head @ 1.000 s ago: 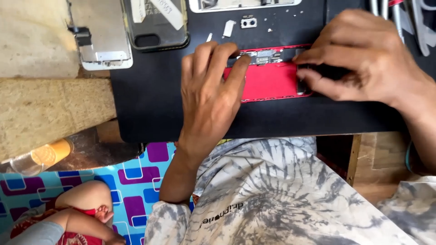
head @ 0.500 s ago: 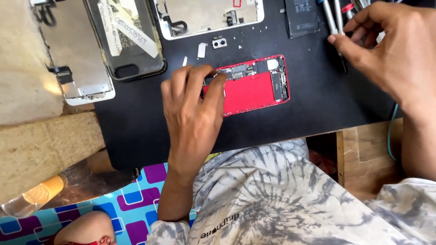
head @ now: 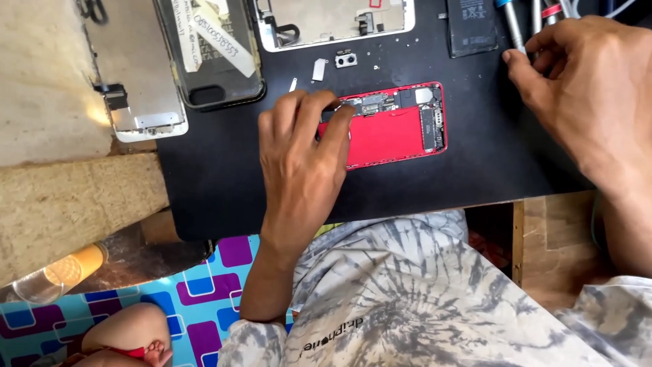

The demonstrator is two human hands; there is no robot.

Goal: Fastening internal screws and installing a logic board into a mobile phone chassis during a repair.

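Observation:
An opened red phone body [head: 401,129] lies on a black work mat [head: 224,177], its circuit parts showing along the top and right. My left hand [head: 302,153] rests flat on the phone's left end, fingers spread over it. My right hand [head: 587,88] is at the upper right of the mat, fingertips touching the handles of several screwdrivers [head: 526,24]. I cannot tell whether it grips one.
A black battery [head: 472,27] lies beside the tools. A white phone frame [head: 333,20], a clear case holding a dark phone [head: 210,51] and a white screen assembly [head: 136,81] lie along the top. Small loose parts [head: 336,64] sit above the red phone. Wooden blocks are at left.
My right hand left the red phone and moved up and right to the screwdrivers. My left hand stayed on the phone's left end. The camera view shifted.

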